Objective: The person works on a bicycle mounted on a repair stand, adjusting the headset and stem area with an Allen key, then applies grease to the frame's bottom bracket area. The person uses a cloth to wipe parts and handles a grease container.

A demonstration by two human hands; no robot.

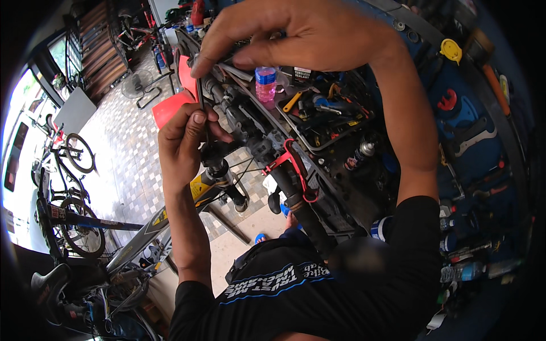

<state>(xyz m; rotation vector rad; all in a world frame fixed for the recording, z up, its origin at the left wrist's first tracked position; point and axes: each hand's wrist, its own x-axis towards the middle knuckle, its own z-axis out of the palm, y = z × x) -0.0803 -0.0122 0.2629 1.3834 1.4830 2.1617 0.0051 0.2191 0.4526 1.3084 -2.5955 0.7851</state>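
My left hand (186,133) is closed in a pinch around a thin dark rod-like tool (200,98), which stands nearly upright above the bike's head tube and stem area (216,166). The tool's lower end is hard to make out against the dark parts. Above it arches my right hand (310,35), its index fingertip at or very near the rod's top and its thumb apart from that finger. Beside my left hand runs the bike's handlebar (259,145), dark, with a red lever (293,165). The grey and yellow bike frame (149,227) slants down to the left.
A workbench to the right carries a pink-liquid bottle (265,86), a tray (321,149) of hand tools and a spray can (364,150). Tools hang on a blue board (472,170). More bikes (79,227) stand at left on the tiled floor (133,165); a fan (136,84) is farther back.
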